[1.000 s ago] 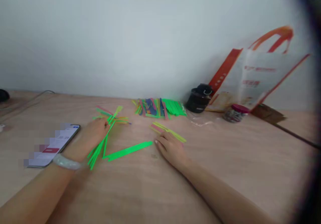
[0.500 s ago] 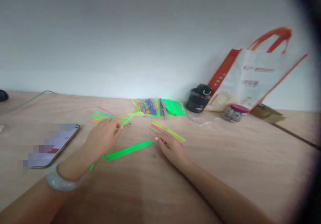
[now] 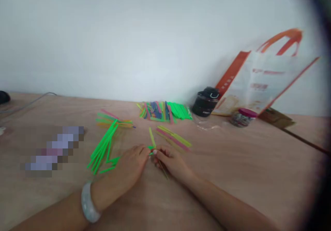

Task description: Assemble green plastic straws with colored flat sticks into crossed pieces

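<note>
My right hand [image 3: 172,160] is closed in a pinch on a thin yellow strip [image 3: 152,136], straw-like, which sticks up past the thumb and comes out again below the fingers. Right against it, fingertips nearly touching, my left hand [image 3: 136,160] is bent closed over the table. Short green ends show between the two hands, and the left fingers seem to pinch one green strip [image 3: 151,153]; its grip is partly hidden. Under the left hand lie more green strips [image 3: 111,162], partly covered. A loose fan of green strips [image 3: 103,146] rests to the left.
Yellow and pink strips [image 3: 176,137] lie beyond my right hand; mixed strips [image 3: 110,118] lie back left. Packs of coloured strips [image 3: 165,111] are by the wall. A black bottle [image 3: 205,101], lidded jar [image 3: 243,117] and carrier bag [image 3: 266,79] stand right; a blurred phone [image 3: 55,150] lies left.
My left hand has come right and nearer, to meet my right hand, uncovering the green fan. A yellow strip now stands in my right hand, which was resting by the yellow and pink strips.
</note>
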The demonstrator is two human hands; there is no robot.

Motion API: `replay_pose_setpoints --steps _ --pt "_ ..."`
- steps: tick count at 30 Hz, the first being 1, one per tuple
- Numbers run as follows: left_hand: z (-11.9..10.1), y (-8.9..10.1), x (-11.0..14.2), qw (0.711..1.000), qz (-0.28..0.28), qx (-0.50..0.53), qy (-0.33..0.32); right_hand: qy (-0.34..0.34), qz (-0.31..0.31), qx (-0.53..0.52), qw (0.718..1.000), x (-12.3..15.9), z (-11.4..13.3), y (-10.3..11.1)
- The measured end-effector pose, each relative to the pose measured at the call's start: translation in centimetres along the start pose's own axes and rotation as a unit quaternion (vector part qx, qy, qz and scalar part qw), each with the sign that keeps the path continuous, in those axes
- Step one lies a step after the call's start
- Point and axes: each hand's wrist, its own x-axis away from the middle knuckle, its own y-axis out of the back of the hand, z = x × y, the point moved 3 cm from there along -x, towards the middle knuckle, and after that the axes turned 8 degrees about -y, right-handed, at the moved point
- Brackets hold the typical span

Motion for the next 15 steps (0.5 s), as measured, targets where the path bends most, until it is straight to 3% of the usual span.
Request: replay_pose_setpoints --steps 7,15 --pt "-0.15 -0.68 0.05 1.0 -0.021 0.017 -0.002 0.01 -0.018 0.011 1.0 0.51 0.24 -0.79" --pt "-0.48 0.11 -0.4 0.999 0.005 0.019 0.027 0.012 -0.011 0.02 1.0 0.64 0.38 -0.61"
